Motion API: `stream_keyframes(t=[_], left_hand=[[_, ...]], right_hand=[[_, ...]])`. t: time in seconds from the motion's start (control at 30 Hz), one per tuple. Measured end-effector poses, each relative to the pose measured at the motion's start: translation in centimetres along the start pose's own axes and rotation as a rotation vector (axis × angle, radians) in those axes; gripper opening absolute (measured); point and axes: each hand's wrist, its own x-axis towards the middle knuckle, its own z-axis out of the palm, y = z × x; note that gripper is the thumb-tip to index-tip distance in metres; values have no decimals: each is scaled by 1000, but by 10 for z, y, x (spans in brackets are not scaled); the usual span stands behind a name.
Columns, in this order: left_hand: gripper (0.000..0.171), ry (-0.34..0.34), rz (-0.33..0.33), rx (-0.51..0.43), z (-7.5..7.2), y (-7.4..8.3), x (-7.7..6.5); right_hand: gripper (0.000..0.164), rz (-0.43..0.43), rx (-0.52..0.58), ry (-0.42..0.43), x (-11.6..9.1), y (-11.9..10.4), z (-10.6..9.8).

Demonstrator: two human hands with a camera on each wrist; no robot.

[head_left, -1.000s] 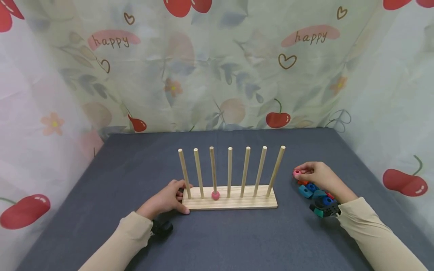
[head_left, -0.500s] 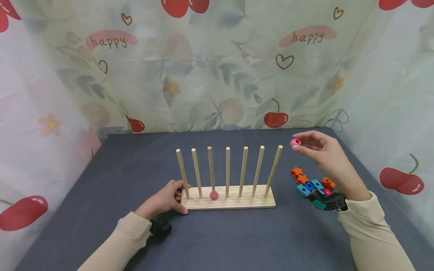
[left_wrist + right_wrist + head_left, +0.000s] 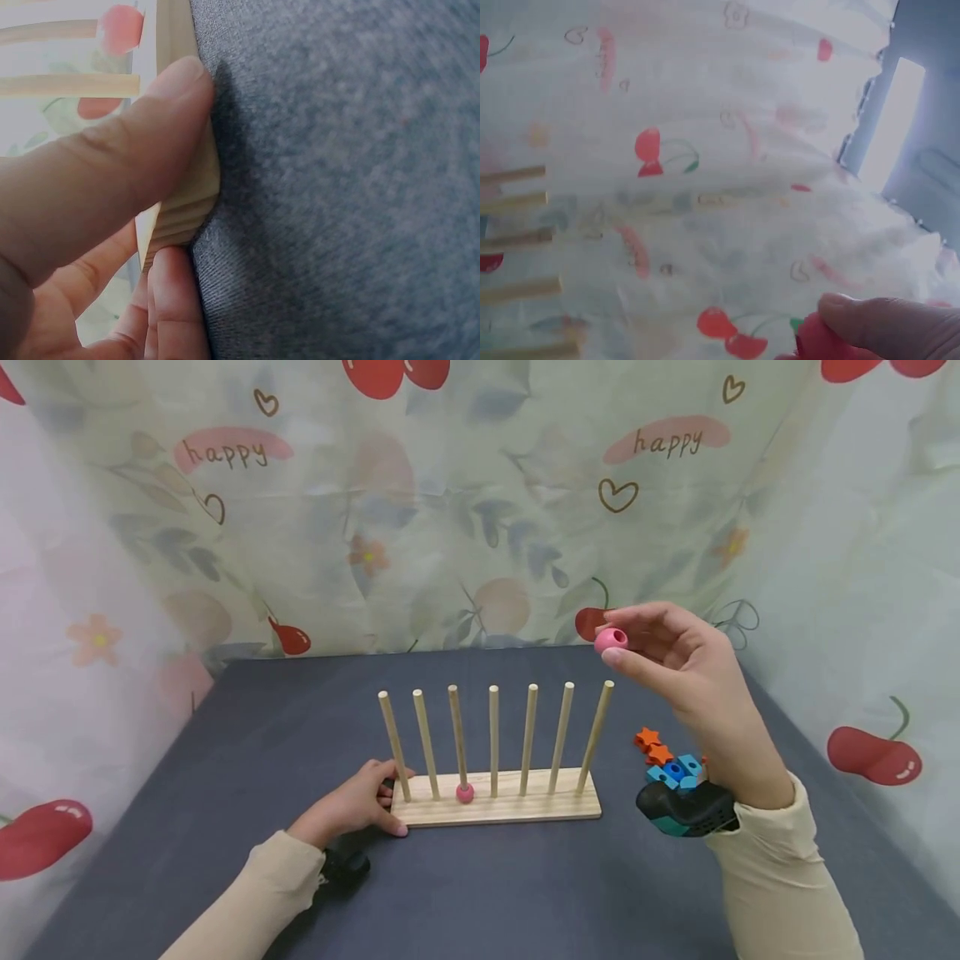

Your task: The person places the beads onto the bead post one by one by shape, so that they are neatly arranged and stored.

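In the right hand [image 3: 686, 668], a pink bead [image 3: 604, 643], pinched between thumb and fingertips, hole visible, held in the air. In head view the bead sits just above the tip of the rightmost of 7 pegs [image 3: 493, 731]; can't tell if it is right over it in depth. Right wrist view: thumb on bead at lower edge, 5 pegs showing at left, light strip [image 3: 892, 124] upper right.

The left hand [image 3: 352, 806] grips the left end of the wooden board [image 3: 495, 810]; thumb over the front corner, fingers at the end face, some hidden. Leftmost peg stands right by those fingers. A 2nd bead [image 3: 465, 794] is down on the 3rd peg from left, at the board. Outer pegs lean outward in head view.

Right of the board, apart from it, loose pieces on the dark cloth [image 3: 525, 893]: 2 orange stars [image 3: 648, 739] at the far side, blue pieces [image 3: 689, 766] nearer and bunched together. Right wrist device [image 3: 684, 810], black with a teal part, blocks view of the near side of the bunch; right forearm covers more of it. Left wrist device [image 3: 345, 865] sits low by the left cuff, mostly dark. Behind it all, a curtain [image 3: 450, 560] with cherries, hearts and "happy" print; right hand overlaps 1 cherry
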Motion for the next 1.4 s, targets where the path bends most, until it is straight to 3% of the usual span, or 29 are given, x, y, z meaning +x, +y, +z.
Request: stream_keyframes(t=[0.23,0.5,0.77,1.03,1.23,1.4], left_hand=[[75,2,0,5,-1,-1,1],[76,-7,1,6,-2,-1,0],[76,6,-14,5,-1,-5,4],[75,15,-21,9,-1,-5,4],[74,20,-19,14,0,-3,4],[75,10,-9,3,0,-1,2]], right_hand=[[31,-87,65,-27,9,-17,29],[36,-157,118,-64,23,-6,57],[33,-202,67,-62,22,18,93],[33,-409,8,-37,20,58,128],[35,-480,-5,-14,20,80,145],[34,-486,-2,24,21,89,151]])
